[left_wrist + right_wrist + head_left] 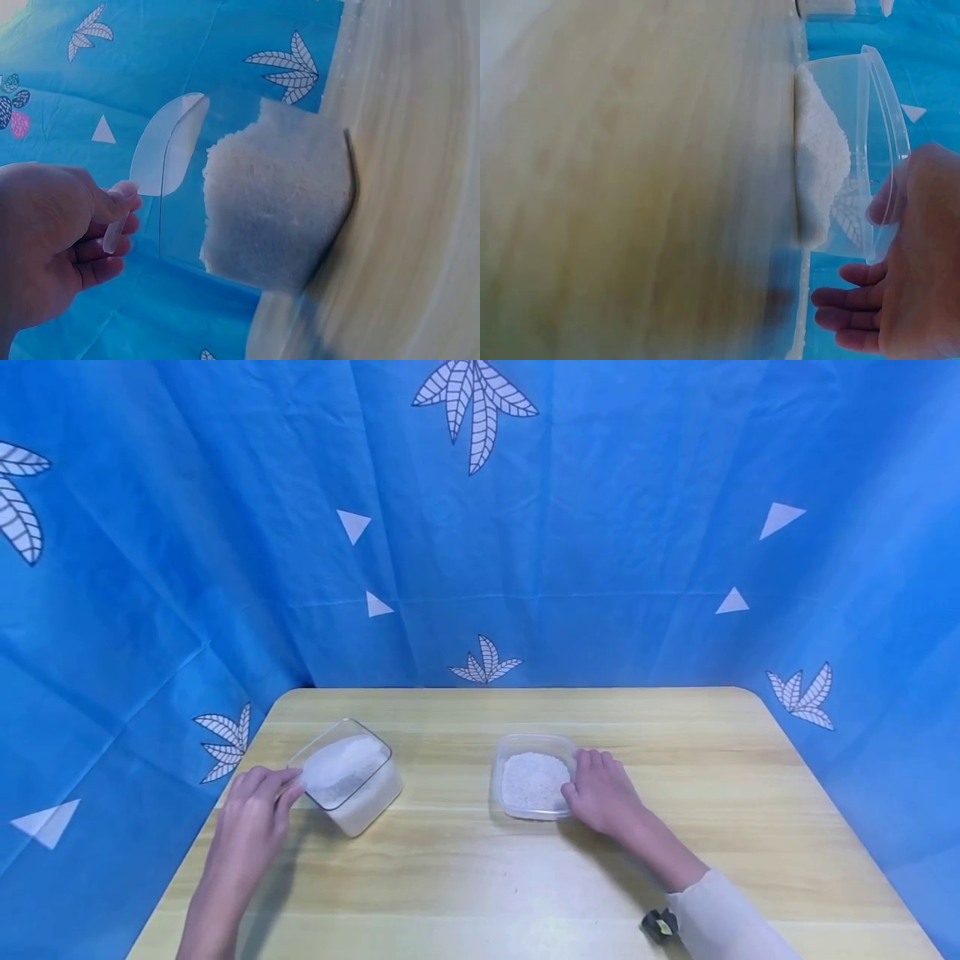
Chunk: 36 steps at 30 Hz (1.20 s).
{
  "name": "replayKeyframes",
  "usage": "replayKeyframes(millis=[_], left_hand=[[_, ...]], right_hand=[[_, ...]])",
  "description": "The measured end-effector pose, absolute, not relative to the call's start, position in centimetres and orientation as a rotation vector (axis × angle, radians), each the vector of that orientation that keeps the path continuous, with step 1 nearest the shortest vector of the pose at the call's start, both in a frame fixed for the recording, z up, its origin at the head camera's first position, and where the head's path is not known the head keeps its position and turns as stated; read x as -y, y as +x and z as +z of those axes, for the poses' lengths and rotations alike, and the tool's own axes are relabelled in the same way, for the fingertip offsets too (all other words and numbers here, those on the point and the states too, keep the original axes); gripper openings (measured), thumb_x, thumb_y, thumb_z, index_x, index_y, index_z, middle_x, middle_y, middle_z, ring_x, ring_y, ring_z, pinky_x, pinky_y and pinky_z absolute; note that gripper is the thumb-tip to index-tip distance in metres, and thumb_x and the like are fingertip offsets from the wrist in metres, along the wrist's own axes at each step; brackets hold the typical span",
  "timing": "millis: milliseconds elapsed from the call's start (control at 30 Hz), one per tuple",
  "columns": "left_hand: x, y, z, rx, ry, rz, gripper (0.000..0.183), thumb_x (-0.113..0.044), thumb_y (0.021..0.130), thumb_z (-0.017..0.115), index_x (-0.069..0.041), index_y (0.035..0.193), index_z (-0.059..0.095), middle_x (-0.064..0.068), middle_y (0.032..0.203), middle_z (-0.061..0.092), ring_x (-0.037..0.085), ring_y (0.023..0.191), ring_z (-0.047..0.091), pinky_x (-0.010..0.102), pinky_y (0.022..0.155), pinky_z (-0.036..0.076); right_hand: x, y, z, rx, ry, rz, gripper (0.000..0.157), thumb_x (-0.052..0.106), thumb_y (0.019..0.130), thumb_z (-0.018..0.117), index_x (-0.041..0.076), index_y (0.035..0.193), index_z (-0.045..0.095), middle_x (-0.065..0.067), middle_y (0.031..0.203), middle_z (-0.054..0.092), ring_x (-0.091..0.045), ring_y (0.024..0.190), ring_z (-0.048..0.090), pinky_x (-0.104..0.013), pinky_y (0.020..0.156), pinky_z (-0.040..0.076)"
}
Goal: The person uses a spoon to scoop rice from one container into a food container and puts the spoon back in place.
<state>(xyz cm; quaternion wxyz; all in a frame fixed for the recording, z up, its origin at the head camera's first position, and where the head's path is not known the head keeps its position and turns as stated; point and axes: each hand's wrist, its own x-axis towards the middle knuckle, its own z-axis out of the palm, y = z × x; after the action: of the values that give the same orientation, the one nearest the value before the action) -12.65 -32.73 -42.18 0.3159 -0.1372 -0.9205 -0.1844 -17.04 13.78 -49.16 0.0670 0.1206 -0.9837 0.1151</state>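
My left hand (251, 814) pinches the handle of a translucent white scoop (154, 154) between thumb and fingers. The scoop's bowl is at the open top of a clear square container (367, 814), on the left of the table. White grainy stuff (277, 202) fills much of that container, seen through its wall in the left wrist view. At the centre stands a low clear plastic tub (535, 743) with a white heap (821, 161) of grains on its bottom. My right hand (603, 797) grips the tub's right rim, its other fingers spread outside the wall in the right wrist view.
Both containers stand on a light wood-grain table (465, 893). A blue curtain (615, 543) with white leaf prints hangs behind the table and along its sides. A small dark object (658, 927) shows by the right sleeve (723, 918).
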Motion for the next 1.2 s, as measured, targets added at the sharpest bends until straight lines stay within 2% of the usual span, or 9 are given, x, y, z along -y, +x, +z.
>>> replayKeyframes(millis=[200,633,767,1200], left_hand=[[31.9,-12.9,-41.9,2.416,-0.398,-0.497,0.025,-0.008,0.074,0.070,-0.001,0.098,0.065,0.008,0.081,0.056,0.024,0.078,0.046,0.038,0.064,0.042],[28.8,-14.2,-41.7,2.459,-0.454,-0.536,0.025,-0.014,0.080,0.065,-0.002,0.101,0.063,0.007,0.092,0.056,0.023,0.089,0.046,0.039,0.077,0.043],[28.3,-14.6,-41.7,2.446,-0.497,-0.528,0.024,-0.014,0.080,0.065,-0.001,0.101,0.063,0.007,0.091,0.057,0.023,0.088,0.047,0.039,0.077,0.043],[25.8,-15.8,-41.6,2.397,-0.646,-0.530,0.021,-0.013,0.080,0.065,-0.002,0.098,0.063,0.008,0.091,0.057,0.024,0.087,0.048,0.038,0.075,0.043]], right_hand=[[-13.8,-16.9,-49.1,2.965,0.352,0.362,0.046,0.028,0.081,0.048,-0.007,0.110,0.044,-0.014,0.095,0.047,-0.030,0.089,0.042,-0.042,0.077,0.037],[-13.8,-16.9,-48.9,2.979,0.360,0.349,0.045,0.029,0.082,0.048,-0.007,0.109,0.045,-0.014,0.094,0.047,-0.030,0.091,0.043,-0.043,0.078,0.037],[-13.7,-16.8,-48.7,2.978,0.383,0.328,0.041,0.029,0.081,0.048,-0.006,0.104,0.045,-0.013,0.091,0.046,-0.030,0.088,0.042,-0.043,0.075,0.037],[-13.6,-16.8,-48.7,2.988,0.366,0.328,0.044,0.029,0.082,0.047,-0.007,0.108,0.044,-0.013,0.093,0.046,-0.029,0.088,0.042,-0.042,0.077,0.037]])
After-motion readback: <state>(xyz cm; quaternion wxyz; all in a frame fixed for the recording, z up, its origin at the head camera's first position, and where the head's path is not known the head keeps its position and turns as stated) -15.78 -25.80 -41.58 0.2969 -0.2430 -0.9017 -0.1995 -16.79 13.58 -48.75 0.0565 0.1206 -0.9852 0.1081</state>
